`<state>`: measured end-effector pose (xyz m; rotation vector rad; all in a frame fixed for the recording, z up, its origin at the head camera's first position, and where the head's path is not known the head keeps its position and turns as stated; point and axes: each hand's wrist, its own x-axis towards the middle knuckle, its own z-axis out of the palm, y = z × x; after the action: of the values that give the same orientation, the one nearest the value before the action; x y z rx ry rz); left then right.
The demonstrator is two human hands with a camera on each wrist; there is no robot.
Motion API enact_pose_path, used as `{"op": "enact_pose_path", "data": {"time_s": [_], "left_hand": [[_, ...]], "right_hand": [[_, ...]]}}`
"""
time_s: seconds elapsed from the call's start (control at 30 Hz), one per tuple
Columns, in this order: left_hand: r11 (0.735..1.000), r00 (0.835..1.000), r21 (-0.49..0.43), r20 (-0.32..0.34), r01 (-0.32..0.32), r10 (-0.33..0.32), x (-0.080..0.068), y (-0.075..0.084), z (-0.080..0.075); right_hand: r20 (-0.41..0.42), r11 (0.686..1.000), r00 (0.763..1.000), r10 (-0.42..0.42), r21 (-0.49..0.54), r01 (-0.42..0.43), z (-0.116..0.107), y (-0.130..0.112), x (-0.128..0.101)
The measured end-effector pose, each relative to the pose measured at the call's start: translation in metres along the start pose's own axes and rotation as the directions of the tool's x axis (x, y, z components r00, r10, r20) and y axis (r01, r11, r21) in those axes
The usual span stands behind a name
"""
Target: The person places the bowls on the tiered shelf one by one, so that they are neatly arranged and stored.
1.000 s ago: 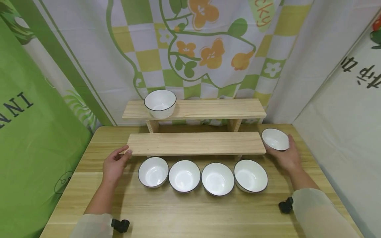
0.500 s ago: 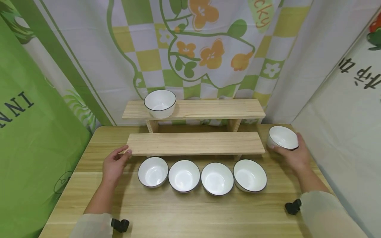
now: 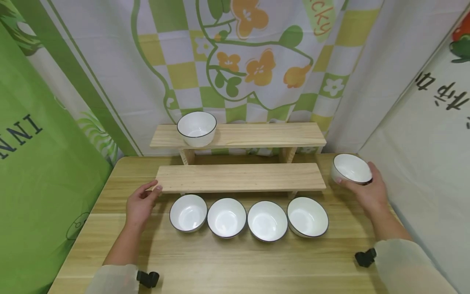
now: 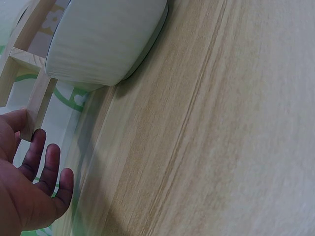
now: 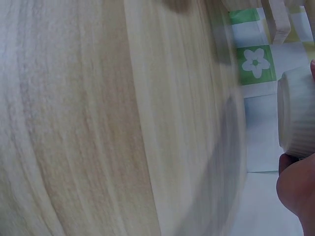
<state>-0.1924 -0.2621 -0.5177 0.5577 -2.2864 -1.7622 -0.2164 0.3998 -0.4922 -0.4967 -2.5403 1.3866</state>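
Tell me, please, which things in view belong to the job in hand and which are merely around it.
Seemingly part of the job:
right hand, holding a bowl
left hand, touching the lower shelf
upper shelf, with one bowl on it
four bowls lined up on the table

Seemingly just there:
patterned curtain
green cloth
black wrist devices

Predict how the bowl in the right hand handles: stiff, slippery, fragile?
The bowl probably won't flex: it looks undistorted in the right hand. Its shiny inside suggests slipperiness, though faint outer ribbing may aid grip. The glossy white finish hints at ceramic, so perhaps fragile if knocked.
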Motion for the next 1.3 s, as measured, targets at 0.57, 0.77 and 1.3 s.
{"op": "enact_pose_path", "data": {"time_s": [0.57, 0.77, 1.3], "left_hand": [[1.000, 1.000, -0.010, 0.013, 0.004, -0.003, 0.001, -0.001, -0.001], [1.000, 1.000, -0.014, 0.014, 0.006, -0.006, 0.001, -0.001, -0.001], [1.000, 1.000, -0.005, 0.014, 0.003, -0.003, 0.003, -0.003, -0.002]], "right_hand": [[-0.018, 1.000, 1.000, -0.019, 0.023, 0.019, -0.006, -0.020, -0.007], [-0.009, 0.999, 1.000, -0.029, 0.023, 0.030, -0.008, -0.028, -0.009], [0.000, 0.995, 0.998, -0.062, 0.073, 0.061, -0.009, -0.045, -0.015]]}}
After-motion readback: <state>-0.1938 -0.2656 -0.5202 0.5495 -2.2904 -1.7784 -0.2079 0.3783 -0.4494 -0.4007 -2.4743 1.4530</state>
